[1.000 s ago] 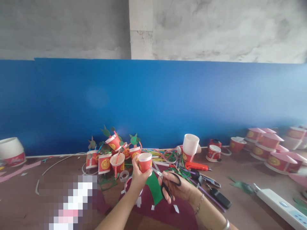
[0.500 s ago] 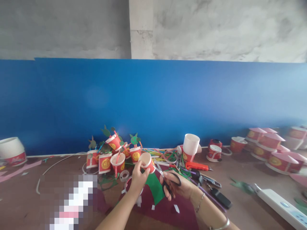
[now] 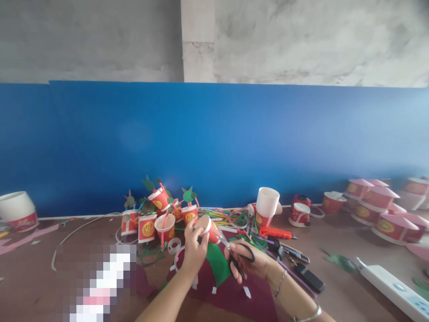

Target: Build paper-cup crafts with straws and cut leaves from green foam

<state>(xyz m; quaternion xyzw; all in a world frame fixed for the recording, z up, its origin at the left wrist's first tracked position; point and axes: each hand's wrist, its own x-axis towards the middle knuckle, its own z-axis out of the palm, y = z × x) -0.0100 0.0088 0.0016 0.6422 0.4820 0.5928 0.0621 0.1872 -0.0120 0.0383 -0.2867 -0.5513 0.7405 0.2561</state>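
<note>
My left hand [image 3: 197, 245] grips a red paper cup [image 3: 214, 233] with a pale inside, tilted so its mouth points up and to the left. My right hand [image 3: 246, 259] has its fingers in the black handles of a pair of scissors [image 3: 223, 241]. The blade tips reach the lower right side of the cup; whether they cut into it I cannot tell. Below both hands, a green paper piece [image 3: 217, 264] lies on a dark maroon sheet [image 3: 241, 302] with small white scraps [image 3: 247, 292]. A roll of clear tape [image 3: 174, 245] is left of my left hand.
Red cups with straws and green paper shapes [image 3: 164, 228] cluster at the left. Behind are coloured straws [image 3: 231, 217] and stacked white cups [image 3: 268, 201]. An orange cutter [image 3: 275, 232], black key fob [image 3: 308, 277], power strip [image 3: 395, 288] and pink-topped cups [image 3: 378, 199] lie right.
My left hand has turned the cup, so its mouth faces more to the left and its red side shows more. The scissors stay close to its lower side.
</note>
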